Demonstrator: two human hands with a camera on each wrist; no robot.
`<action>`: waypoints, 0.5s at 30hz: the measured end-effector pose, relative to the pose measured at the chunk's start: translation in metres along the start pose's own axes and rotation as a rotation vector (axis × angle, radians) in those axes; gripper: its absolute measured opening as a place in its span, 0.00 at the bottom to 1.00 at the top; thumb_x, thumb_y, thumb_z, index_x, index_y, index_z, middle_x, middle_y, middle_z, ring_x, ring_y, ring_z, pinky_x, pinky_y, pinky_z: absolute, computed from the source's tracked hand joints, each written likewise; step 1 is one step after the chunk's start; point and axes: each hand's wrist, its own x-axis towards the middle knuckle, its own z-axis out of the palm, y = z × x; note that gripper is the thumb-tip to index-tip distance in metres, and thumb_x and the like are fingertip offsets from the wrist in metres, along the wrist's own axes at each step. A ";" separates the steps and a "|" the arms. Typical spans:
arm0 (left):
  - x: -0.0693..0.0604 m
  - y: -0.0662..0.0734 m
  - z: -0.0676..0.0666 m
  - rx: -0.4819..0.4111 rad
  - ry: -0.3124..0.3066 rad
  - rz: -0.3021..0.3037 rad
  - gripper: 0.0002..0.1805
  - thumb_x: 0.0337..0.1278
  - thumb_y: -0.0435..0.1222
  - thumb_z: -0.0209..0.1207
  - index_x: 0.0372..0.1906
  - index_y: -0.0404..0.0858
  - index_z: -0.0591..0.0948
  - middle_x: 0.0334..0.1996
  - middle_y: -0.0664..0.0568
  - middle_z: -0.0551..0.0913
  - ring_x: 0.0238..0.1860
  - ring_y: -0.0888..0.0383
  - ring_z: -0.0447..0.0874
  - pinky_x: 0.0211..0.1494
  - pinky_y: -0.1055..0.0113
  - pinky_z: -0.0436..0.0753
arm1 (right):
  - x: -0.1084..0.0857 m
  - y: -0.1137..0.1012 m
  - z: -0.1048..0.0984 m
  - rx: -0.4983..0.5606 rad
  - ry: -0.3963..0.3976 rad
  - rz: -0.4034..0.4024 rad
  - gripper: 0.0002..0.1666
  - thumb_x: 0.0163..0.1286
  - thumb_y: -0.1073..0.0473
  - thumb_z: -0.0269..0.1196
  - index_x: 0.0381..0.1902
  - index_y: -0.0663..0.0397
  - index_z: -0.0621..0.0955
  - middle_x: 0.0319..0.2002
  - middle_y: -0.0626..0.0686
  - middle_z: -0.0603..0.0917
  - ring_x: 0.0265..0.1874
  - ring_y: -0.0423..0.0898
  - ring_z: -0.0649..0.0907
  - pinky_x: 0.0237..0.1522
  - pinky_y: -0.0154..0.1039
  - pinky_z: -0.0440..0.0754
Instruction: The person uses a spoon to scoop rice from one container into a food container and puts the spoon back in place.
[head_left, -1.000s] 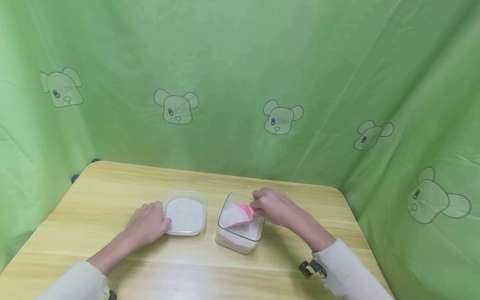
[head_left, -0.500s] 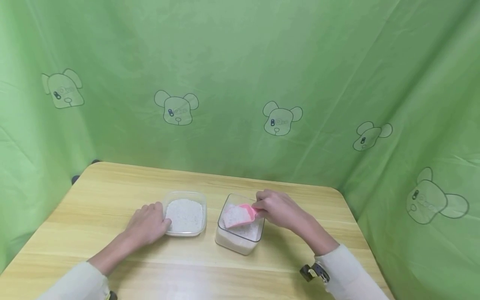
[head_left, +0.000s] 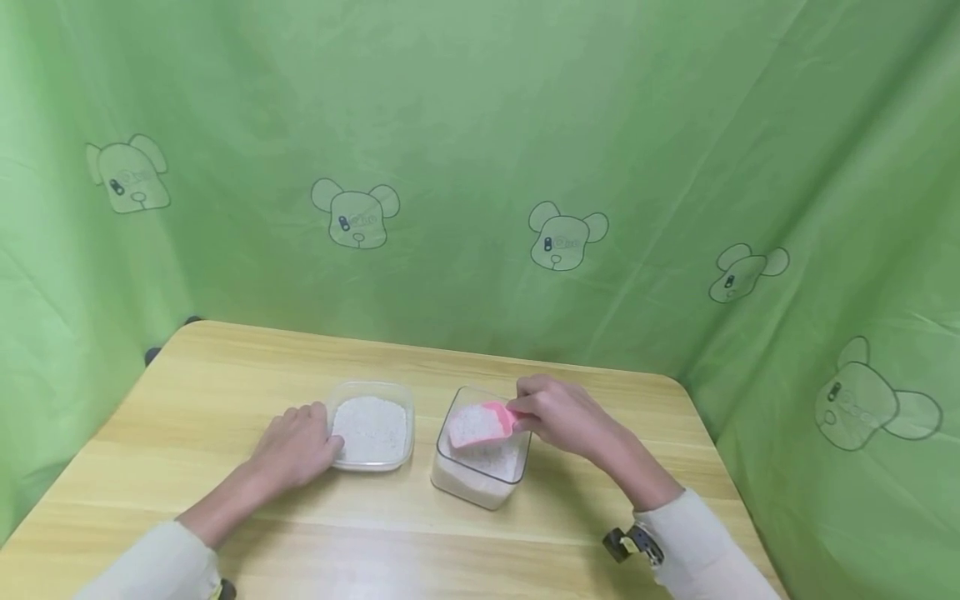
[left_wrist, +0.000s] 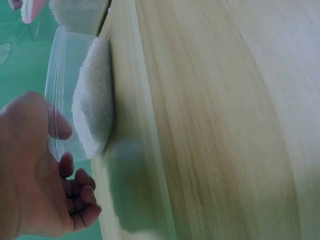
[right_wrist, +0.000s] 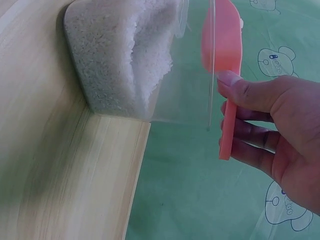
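My left hand [head_left: 295, 448] grips the near-left rim of a low clear plastic tub [head_left: 372, 467]. In the left wrist view its thumb lies at the rim and the fingers curl outside, beside mounded white rice [left_wrist: 94, 97]. To the right stands a taller clear box [head_left: 468, 485], part filled with rice [right_wrist: 102, 55]. My right hand [head_left: 561, 415] holds a pink scoop [head_left: 502, 419] by its handle, thumb on top and fingers underneath. Heaped with rice, the scoop is at the box's mouth, above the rice there. In the right wrist view its bowl [right_wrist: 223, 45] shows from the side.
Both containers stand apart on a light wooden table [head_left: 360, 542], with a gap between them. A green curtain [head_left: 450, 275] printed with bear heads hangs behind and at the sides. Dark straps [head_left: 633, 546] show at the sleeves.
The right hand has drawn the loaded scoop slightly up and to the right, and the scoop has come more level. The left hand and both containers stay put.
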 end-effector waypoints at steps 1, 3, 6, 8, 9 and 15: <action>0.000 0.000 0.000 0.003 0.000 0.002 0.14 0.61 0.45 0.55 0.31 0.38 0.71 0.25 0.49 0.72 0.27 0.51 0.69 0.31 0.60 0.67 | 0.000 0.000 0.000 0.005 0.002 0.005 0.11 0.59 0.59 0.76 0.41 0.47 0.92 0.26 0.41 0.76 0.26 0.35 0.69 0.27 0.26 0.68; 0.000 0.000 0.000 0.009 0.000 0.004 0.14 0.62 0.45 0.55 0.31 0.37 0.71 0.25 0.49 0.72 0.28 0.51 0.69 0.32 0.60 0.67 | 0.000 0.000 -0.001 0.015 0.003 0.011 0.12 0.59 0.59 0.76 0.42 0.48 0.92 0.27 0.41 0.77 0.26 0.35 0.69 0.27 0.26 0.69; -0.001 0.001 -0.001 0.012 -0.002 0.004 0.14 0.62 0.45 0.55 0.31 0.37 0.71 0.25 0.48 0.72 0.28 0.51 0.69 0.32 0.60 0.68 | 0.000 0.000 -0.002 0.019 0.004 0.018 0.12 0.59 0.58 0.76 0.43 0.48 0.92 0.27 0.41 0.78 0.26 0.34 0.70 0.27 0.26 0.69; -0.001 0.002 -0.002 0.012 -0.003 0.002 0.14 0.62 0.45 0.55 0.32 0.37 0.72 0.25 0.48 0.72 0.28 0.51 0.69 0.32 0.60 0.68 | 0.001 0.000 -0.003 0.013 0.007 0.016 0.12 0.60 0.58 0.76 0.43 0.47 0.92 0.28 0.41 0.78 0.26 0.33 0.70 0.27 0.25 0.69; -0.001 0.002 -0.002 0.012 -0.005 0.001 0.15 0.62 0.45 0.55 0.32 0.37 0.72 0.26 0.48 0.72 0.28 0.51 0.69 0.32 0.60 0.68 | 0.001 0.000 -0.003 0.011 0.010 0.013 0.12 0.60 0.57 0.76 0.43 0.47 0.92 0.28 0.41 0.78 0.26 0.33 0.70 0.27 0.25 0.69; -0.001 0.002 -0.002 -0.001 -0.006 -0.009 0.14 0.62 0.44 0.55 0.31 0.36 0.72 0.25 0.48 0.72 0.27 0.51 0.69 0.31 0.60 0.67 | 0.005 -0.001 -0.007 0.010 0.022 -0.008 0.11 0.61 0.56 0.76 0.42 0.46 0.92 0.29 0.41 0.78 0.27 0.33 0.72 0.28 0.26 0.70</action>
